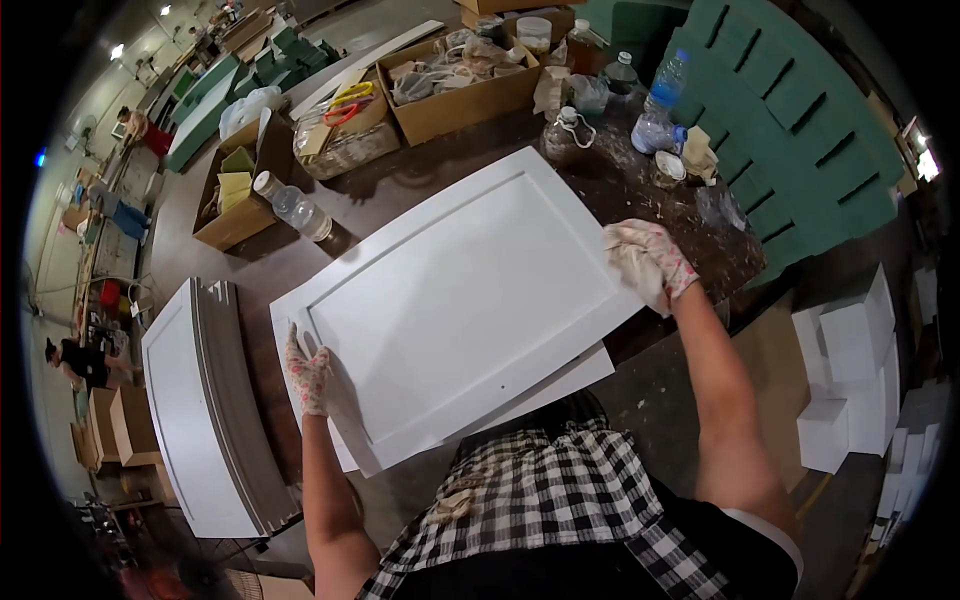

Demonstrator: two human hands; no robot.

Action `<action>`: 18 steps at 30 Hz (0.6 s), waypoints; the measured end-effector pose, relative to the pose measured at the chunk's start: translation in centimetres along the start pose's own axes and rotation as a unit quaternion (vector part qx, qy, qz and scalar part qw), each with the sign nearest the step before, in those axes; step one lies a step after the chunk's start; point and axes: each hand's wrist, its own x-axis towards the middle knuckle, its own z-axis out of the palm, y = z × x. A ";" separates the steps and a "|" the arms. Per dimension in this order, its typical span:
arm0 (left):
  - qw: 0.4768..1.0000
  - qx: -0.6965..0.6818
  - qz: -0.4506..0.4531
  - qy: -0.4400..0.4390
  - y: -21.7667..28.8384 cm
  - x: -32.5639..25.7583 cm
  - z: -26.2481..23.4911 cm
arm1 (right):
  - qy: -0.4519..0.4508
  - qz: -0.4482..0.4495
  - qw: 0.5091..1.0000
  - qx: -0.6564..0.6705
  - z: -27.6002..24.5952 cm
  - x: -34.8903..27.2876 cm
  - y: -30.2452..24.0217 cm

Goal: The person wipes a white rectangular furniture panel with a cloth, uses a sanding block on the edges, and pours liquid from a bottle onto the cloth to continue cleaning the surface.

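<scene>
Centre of frame: white panel (455,300) with a recessed middle field, lying flat and turned diagonally on a dark, dusty surface (380,200); lower edge overhanging toward the viewer, a second white panel (585,370) showing just beneath at lower right.

Upper right: stack of green foam blocks (790,130) with slots, just beyond the surface edge. Right edge: white foam blocks (850,350) piled on the floor.

Lower left: stack of white panels (200,400) standing apart from the surface, grey edges fanned out.

Top centre: open cardboard box (465,85) filled with rags and plastic wrap. Upper left: smaller cardboard box (245,190) holding yellow sponges, with a clear plastic bottle (292,205) lying just beside it.

Upper right of the surface: cluster of bottles and jars (620,110), a blue-capped water bottle (668,78) among them, well apart from the centre panel.

Right of centre: right hand (648,262) in a floral work glove, curled over the panel's right corner, fingers closed around a pale cloth and the edge; exact hold on the edge hard to tell.

Left of centre: left hand (308,372), gloved likewise, fingers spread and laid flat on the panel's raised frame near its left corner, palm pressing down.

Bottom: checked apron and both forearms entering from the lower edge.

Far left: two other people (85,362) at distant benches, hands away from this surface.
</scene>
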 end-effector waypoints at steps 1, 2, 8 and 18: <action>1.000 -0.002 0.010 -0.019 0.7 0.6 0.4 | -0.028 -0.125 0.978 -0.162 0.9 0.5 1.5; 1.000 0.009 0.005 -0.013 -1.4 1.0 0.0 | -0.024 -0.096 0.981 -0.167 4.3 0.5 1.8; 0.978 0.193 0.084 0.012 -1.1 1.8 1.8 | 0.202 -0.170 0.938 -0.227 -0.9 0.2 2.3; 0.982 0.180 0.053 -0.011 -0.7 4.0 0.8 | -0.017 -0.052 0.956 -0.287 -3.6 0.1 2.9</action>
